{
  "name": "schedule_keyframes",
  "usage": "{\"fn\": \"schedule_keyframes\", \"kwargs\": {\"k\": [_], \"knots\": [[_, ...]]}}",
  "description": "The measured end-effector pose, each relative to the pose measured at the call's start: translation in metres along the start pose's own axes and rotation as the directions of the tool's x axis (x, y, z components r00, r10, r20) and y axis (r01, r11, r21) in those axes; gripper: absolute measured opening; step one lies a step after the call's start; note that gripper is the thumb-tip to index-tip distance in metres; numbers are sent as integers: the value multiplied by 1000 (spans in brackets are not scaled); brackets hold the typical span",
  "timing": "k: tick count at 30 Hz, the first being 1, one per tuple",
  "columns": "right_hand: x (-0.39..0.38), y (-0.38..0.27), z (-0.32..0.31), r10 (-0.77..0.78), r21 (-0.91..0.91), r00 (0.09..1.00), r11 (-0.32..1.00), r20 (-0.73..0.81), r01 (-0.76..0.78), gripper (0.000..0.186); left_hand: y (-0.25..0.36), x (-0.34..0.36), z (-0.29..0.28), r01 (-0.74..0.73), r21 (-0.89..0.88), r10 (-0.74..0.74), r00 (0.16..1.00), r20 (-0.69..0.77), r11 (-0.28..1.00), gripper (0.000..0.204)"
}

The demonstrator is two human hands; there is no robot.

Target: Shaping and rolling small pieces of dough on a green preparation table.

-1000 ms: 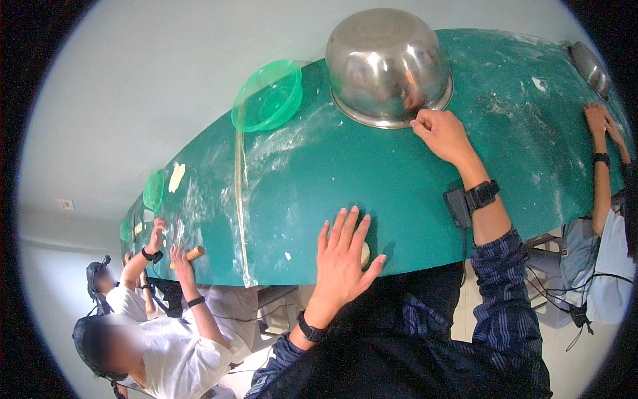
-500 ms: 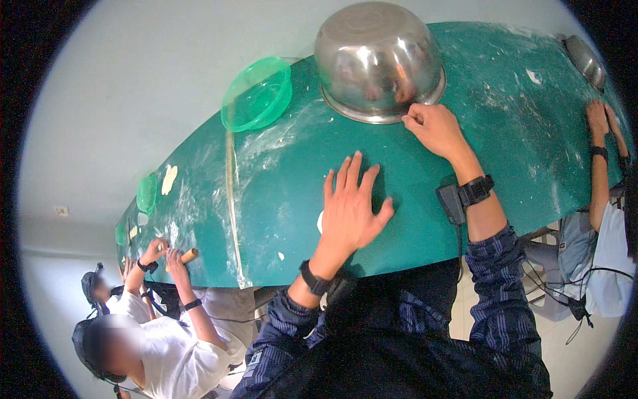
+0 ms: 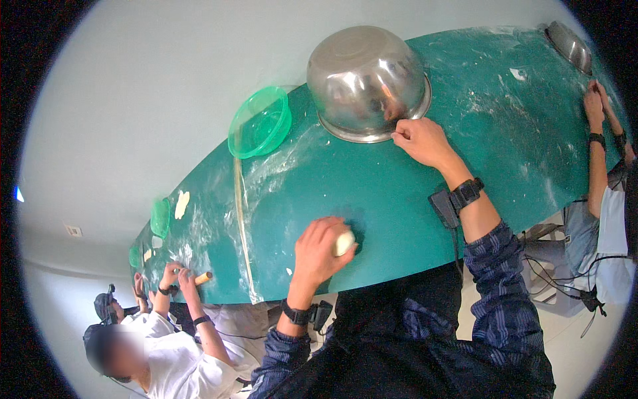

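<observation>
My left hand [image 3: 314,251] curls round a small pale dough ball [image 3: 343,243] on the green table, near its front edge. The ball shows between the thumb and fingers. Farther off and to the right, a large shiny steel bowl [image 3: 365,73] sits upside down on the table. My right hand [image 3: 425,141] is closed with its fingertips at the bowl's near rim. Whatever is under the bowl is hidden.
Flour dusts the green table [image 3: 412,226]. A green plastic basin [image 3: 262,126] stands at the back left, by a pale strip [image 3: 240,213] across the tabletop. At left, a co-worker's hands [image 3: 183,279] are by a rolling pin [image 3: 203,278]. Another person's hands [image 3: 596,103] rest at far right near a metal bowl [image 3: 568,46].
My left hand has gone from lying flat with fingers spread to closing round the dough ball. My right hand stays at the steel bowl's rim. The whole view has shifted slightly.
</observation>
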State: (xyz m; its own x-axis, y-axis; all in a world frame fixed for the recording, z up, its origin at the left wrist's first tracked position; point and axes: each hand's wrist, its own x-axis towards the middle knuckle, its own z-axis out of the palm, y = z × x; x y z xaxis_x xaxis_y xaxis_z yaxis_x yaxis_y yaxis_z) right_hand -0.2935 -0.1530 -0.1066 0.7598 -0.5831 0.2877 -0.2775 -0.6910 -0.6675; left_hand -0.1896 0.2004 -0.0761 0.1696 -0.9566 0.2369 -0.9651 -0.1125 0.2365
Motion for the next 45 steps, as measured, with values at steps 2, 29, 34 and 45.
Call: {"fn": "schedule_keyframes", "kwargs": {"k": [2, 29, 34, 45], "knots": [[0, -3, -3, 19, 4, 1000, 1000, 8, -19, 28, -6, -21, -1, 185, -171, -225, 940, -257, 968, 37], [0, -11, -3, 75, -49, 994, 996, 76, -72, 26, -31, 46, 16, 335, 99, -315, 933, -173, 937, 58], [1, -17, 0, 46, -68, 994, 997, 104, -39, 27, -46, 58, 15, 391, 39, -376, 905, -200, 920, 58], [-3, -11, -7, 48, -67, 989, 997, 141, -39, 29, -24, 17, 11, 320, -75, -329, 923, -198, 944, 48]]}}
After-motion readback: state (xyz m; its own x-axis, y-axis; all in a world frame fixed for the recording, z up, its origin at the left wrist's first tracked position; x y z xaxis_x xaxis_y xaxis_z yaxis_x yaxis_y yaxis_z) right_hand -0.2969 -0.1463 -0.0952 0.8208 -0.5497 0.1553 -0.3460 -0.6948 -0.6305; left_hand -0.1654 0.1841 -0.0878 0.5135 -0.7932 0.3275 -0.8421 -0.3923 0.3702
